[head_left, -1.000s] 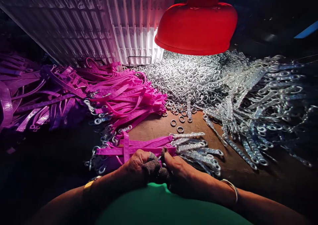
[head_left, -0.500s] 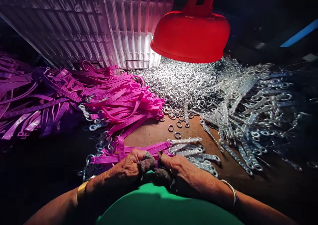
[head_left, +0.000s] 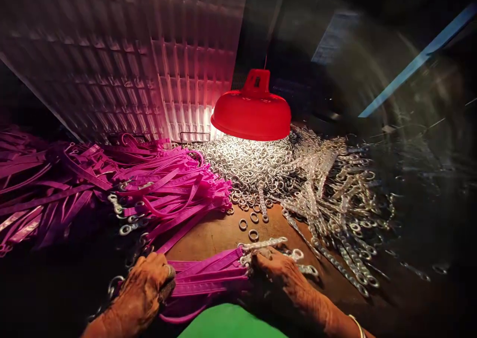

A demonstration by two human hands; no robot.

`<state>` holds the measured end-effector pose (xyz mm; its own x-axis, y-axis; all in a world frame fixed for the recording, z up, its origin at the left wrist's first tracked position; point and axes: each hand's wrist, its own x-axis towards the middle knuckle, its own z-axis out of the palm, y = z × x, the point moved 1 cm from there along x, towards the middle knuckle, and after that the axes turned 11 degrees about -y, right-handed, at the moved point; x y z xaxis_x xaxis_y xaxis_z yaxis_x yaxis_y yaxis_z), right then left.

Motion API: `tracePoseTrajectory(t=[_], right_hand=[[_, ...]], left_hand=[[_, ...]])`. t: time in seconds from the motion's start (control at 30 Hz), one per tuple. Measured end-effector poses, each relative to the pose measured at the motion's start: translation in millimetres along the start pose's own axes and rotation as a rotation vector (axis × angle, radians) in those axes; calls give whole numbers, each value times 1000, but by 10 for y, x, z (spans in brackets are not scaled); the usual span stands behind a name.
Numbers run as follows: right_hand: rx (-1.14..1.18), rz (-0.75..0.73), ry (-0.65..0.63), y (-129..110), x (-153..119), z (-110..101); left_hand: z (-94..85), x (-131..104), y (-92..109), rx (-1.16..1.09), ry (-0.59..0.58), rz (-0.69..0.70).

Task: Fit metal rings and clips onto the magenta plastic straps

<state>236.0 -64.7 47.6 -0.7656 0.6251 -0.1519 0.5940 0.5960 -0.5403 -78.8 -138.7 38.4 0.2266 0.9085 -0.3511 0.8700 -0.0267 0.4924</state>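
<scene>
A bundle of magenta straps (head_left: 208, 278) lies across the near side of the wooden table, its right ends joined to silvery chain pieces (head_left: 307, 271). My left hand (head_left: 147, 286) is closed at the bundle's left end, and part of the strap ends is hidden beneath it. At the right end, my right hand (head_left: 274, 268) rests over the joint between straps and chain pieces. Its fingertips are hidden in shadow, so I cannot make out what they hold. Some loose rings (head_left: 253, 235) lie just beyond the bundle.
A large pile of metal rings (head_left: 253, 164) sits under a red lamp (head_left: 251, 114). More magenta straps (head_left: 186, 179) are heaped on the left, and many chain pieces (head_left: 335, 209) spread on the right. A ribbed translucent panel (head_left: 130, 69) stands behind.
My hands have moved apart, the left one toward the bundle's left end and the right one to the chain joint. The view has tilted up, so the lamp and piles appear lower.
</scene>
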Motion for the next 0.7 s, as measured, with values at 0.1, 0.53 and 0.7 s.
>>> tracePoseTrajectory(t=[0.1,0.53,0.7], right_hand=[[-151,31,125,403,47,51],[-414,463,407,1410,579,103],[-151,525,561,1536,505,110]], left_hand=[[-11,110,84,49,5,-13],[-1351,1777,5,216,363,-384],[-1300,1975,-233,61,300,-384]])
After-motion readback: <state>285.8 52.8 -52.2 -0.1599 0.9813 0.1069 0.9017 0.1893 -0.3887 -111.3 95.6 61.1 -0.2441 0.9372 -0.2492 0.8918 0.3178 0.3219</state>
